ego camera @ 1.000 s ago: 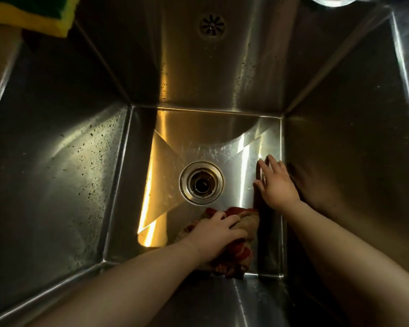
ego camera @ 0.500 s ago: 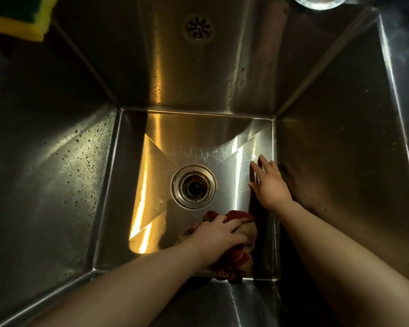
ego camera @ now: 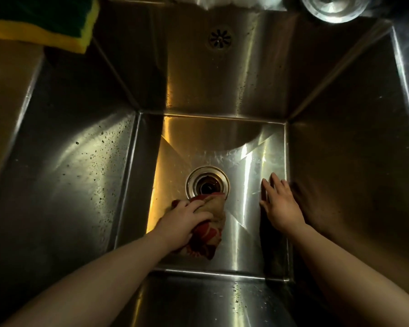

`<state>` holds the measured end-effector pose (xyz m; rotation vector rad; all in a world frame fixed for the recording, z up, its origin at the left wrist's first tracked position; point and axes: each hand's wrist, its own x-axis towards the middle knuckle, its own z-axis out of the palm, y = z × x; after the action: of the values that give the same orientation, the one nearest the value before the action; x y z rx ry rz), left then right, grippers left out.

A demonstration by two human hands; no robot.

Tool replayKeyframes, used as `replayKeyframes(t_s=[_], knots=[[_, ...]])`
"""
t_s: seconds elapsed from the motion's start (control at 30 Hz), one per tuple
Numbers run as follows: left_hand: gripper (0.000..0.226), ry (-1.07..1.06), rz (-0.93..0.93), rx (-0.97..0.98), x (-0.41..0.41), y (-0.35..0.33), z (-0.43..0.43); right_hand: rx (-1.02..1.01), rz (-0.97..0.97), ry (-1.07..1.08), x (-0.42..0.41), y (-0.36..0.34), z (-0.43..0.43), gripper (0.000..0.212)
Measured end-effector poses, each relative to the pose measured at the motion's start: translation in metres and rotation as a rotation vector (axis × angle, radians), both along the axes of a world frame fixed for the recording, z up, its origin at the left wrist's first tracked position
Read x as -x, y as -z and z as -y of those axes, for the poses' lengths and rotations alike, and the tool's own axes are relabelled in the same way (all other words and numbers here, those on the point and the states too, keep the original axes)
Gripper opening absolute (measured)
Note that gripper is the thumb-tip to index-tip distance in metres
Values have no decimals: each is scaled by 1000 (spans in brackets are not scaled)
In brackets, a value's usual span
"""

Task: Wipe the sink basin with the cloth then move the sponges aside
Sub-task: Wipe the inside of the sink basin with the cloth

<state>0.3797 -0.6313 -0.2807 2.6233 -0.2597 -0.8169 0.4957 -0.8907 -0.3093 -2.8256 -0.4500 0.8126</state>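
Observation:
A deep stainless steel sink basin point(ego camera: 64, 175) fills the view. On its floor lies a bunched red and tan cloth point(ego camera: 210, 223), its far edge just over the rim of the round drain point(ego camera: 207, 185). My left hand point(ego camera: 182, 223) grips the cloth and presses it onto the floor. My right hand point(ego camera: 279, 204) rests flat with straight fingers on the floor beside the right wall. A yellow and green sponge point(ego camera: 57, 22) sits on the rim at the top left corner.
An overflow grille point(ego camera: 219, 39) is set in the far wall. A round metal strainer or lid point(ego camera: 333, 8) lies on the ledge at the top right. Water drops speckle the left wall.
My left hand has slid the cloth left and forward, up to the drain's edge. My right hand has stayed flat by the right wall.

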Motion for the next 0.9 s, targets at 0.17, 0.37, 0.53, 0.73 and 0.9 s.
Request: replayKeyframes(t_s=[0.17, 0.37, 0.53, 0.73, 0.9], knots=[[71, -227, 4, -18, -8, -5, -27, 28, 30, 8, 9, 0, -10, 66], [68, -269, 75, -49, -31, -3, -45, 22, 41, 55, 16, 8, -23, 72], [67, -439, 140, -69, -57, -2, -66, 19, 65, 65, 18, 11, -26, 71], [63, -651, 151, -127, -83, -4, -88, 15, 70, 57, 21, 14, -25, 71], [57, -642, 158, -132, -79, -7, -79, 30, 74, 68, 22, 16, -26, 71]])
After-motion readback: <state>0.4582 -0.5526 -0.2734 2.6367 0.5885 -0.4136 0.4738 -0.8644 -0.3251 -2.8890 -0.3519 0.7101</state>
